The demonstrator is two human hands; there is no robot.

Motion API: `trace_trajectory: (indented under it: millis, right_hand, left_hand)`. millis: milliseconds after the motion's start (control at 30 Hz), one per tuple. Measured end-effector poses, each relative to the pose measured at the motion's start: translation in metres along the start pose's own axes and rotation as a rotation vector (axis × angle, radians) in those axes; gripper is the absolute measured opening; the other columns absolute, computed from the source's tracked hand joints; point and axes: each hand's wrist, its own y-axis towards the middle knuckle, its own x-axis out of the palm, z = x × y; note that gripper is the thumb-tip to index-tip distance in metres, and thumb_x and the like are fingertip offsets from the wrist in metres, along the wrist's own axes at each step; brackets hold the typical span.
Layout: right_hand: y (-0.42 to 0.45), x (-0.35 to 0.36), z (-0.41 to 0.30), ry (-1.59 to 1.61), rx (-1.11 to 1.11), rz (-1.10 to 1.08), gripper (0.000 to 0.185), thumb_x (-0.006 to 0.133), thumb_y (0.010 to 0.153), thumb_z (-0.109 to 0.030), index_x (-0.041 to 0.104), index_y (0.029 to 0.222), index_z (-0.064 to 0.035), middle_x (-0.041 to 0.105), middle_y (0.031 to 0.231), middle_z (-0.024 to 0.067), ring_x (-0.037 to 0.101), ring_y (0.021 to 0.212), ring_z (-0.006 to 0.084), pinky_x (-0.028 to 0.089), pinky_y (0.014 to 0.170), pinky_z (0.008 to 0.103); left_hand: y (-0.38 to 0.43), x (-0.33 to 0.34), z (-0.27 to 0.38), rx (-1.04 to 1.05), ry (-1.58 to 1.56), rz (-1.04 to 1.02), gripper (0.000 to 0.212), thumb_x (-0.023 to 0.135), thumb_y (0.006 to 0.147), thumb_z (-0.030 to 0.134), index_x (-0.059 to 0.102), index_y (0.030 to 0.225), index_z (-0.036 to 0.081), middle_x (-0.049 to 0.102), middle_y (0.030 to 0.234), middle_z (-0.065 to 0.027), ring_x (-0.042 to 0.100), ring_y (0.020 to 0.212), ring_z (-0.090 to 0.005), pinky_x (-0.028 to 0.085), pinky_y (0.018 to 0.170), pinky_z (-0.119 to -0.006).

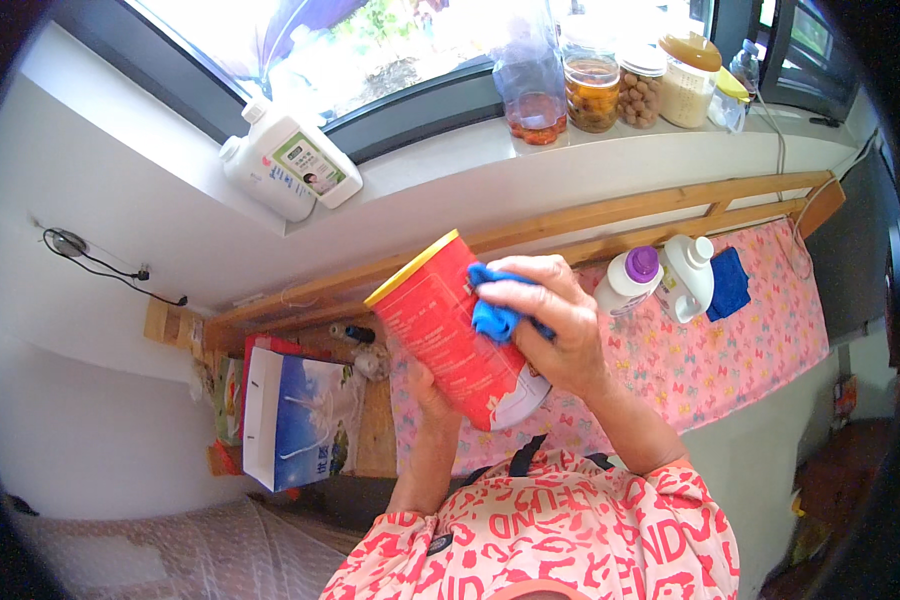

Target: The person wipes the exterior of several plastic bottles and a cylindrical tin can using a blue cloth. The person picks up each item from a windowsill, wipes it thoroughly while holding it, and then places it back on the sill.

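A large red canister with a yellow rim is held up at a tilt in front of me, its printed side facing the camera. My left hand grips it from the left and below, and most of the fingers are hidden behind it. In my right hand is a bunched blue cloth, pressed against the canister's right side. Beneath them lies a pink bow-patterned cloth on a wooden bench.
A purple-capped bottle, a white jug and a folded blue cloth are at right. Paper gift bags stand left. On the windowsill are white bottles and several jars. A wooden rail runs behind the bench.
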Motion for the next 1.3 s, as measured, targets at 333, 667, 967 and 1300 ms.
trace_trajectory:
  millis: [333, 667, 967, 1300]
  right_hand:
    - [-0.007, 0.018, -0.009, -0.304, -0.309, 0.0, 0.029, 0.07, 0.065, -0.013, 0.07, 0.094, -0.0126, 0.065, 0.107, 0.007, 0.058, 0.09, 0.0266, 0.054, 0.076, 0.0357]
    - [0.015, 0.02, 0.017, 0.255, 0.239, 0.052, 0.032, 0.057, 0.076, 0.009, 0.067, 0.103, -0.0043, 0.065, 0.105, 0.0115, 0.061, 0.099, 0.0221, 0.049, 0.087, 0.0327]
    - [0.007, 0.019, 0.002, -0.061, 0.008, 0.048, 0.033, 0.067, 0.068, 0.001, 0.068, 0.1, -0.0094, 0.065, 0.105, 0.0099, 0.06, 0.093, 0.0284, 0.048, 0.083, 0.0371]
    - [-0.013, 0.005, -0.007, -0.133, -0.212, -0.034, 0.033, 0.07, 0.064, -0.003, 0.07, 0.096, -0.0132, 0.064, 0.11, 0.0073, 0.059, 0.09, 0.0273, 0.051, 0.078, 0.0359]
  left_hand:
    - [-0.002, -0.012, 0.003, -0.109, 0.061, -0.073, 0.079, 0.056, 0.083, 0.055, 0.033, 0.142, 0.007, 0.04, 0.142, -0.0116, 0.041, 0.131, -0.0268, 0.034, 0.11, -0.042]
    - [-0.012, -0.02, -0.009, -0.029, -0.159, -0.015, 0.095, 0.083, 0.063, 0.035, 0.034, 0.139, 0.005, 0.052, 0.129, -0.0116, 0.056, 0.114, -0.0289, 0.05, 0.094, -0.045]
    - [-0.009, -0.01, -0.005, 0.011, -0.014, 0.051, 0.089, 0.065, 0.073, 0.053, 0.032, 0.141, 0.006, 0.047, 0.135, -0.0106, 0.05, 0.121, -0.0274, 0.043, 0.102, -0.044]
    - [-0.003, -0.018, -0.006, 0.132, 0.079, 0.102, 0.092, 0.04, 0.079, 0.077, 0.033, 0.142, 0.01, 0.049, 0.133, -0.0122, 0.05, 0.12, -0.0292, 0.042, 0.103, -0.045]
